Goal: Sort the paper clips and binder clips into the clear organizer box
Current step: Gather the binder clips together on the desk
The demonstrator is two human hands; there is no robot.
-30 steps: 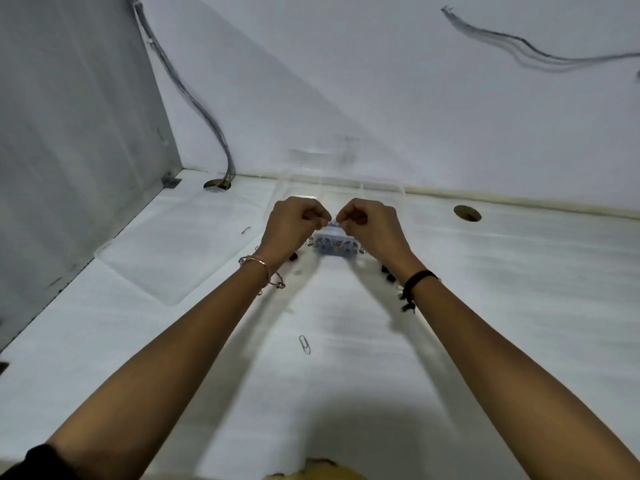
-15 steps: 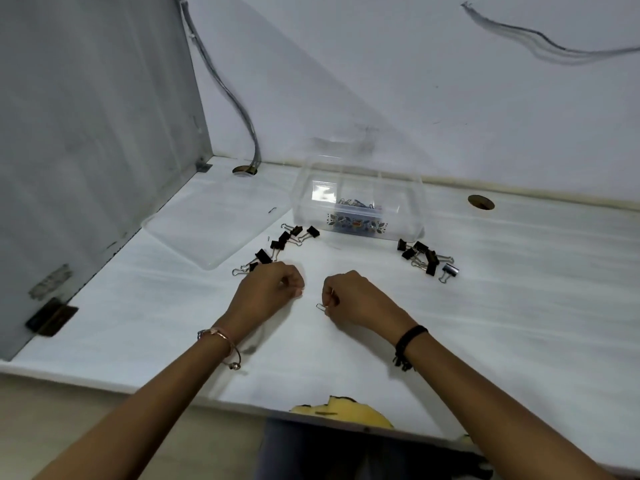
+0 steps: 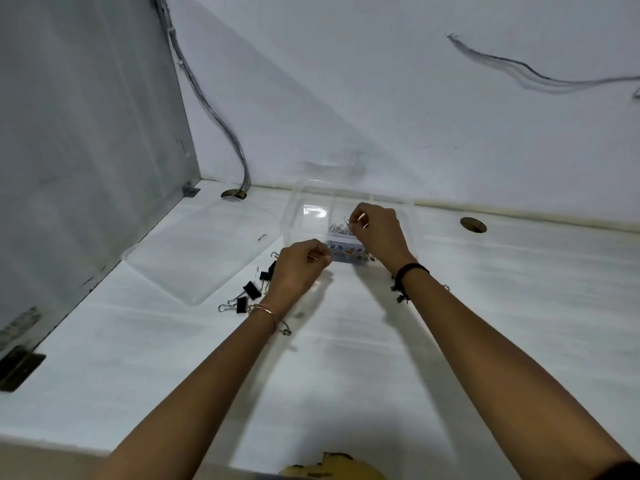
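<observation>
Grey panelling fills the upper left of the frame, meeting a white table (image 3: pixel 485 306) that runs across the lower half. Left of centre, a clear flat lid (image 3: pixel 194 258) lies on the table. Just below and right of it sits a scatter of black binder clips (image 3: pixel 247 296) with silver wire handles, partly hidden behind the left wrist. A thin bangle (image 3: pixel 265 310) circles that wrist.

At centre, the left hand (image 3: pixel 298 268) hovers just in front of the clear organizer box (image 3: pixel 301 216), fingers curled together in a pinch; something small and thin glints between the fingertips, but it is too blurred to name. The box stands near the back wall, its walls transparent, with a small patterned inner box (image 3: pixel 346 251) against its near side and silver paper clips (image 3: pixel 341 228) heaped there.

Slightly right of centre, the right hand (image 3: pixel 377 230) is over the box, thumb and forefinger pinched above the heap; whether they grip a clip cannot be told. A black band (image 3: pixel 410 271) wraps the right wrist. Farther right, a round cable hole (image 3: pixel 473 225) opens in the table near the wall.
</observation>
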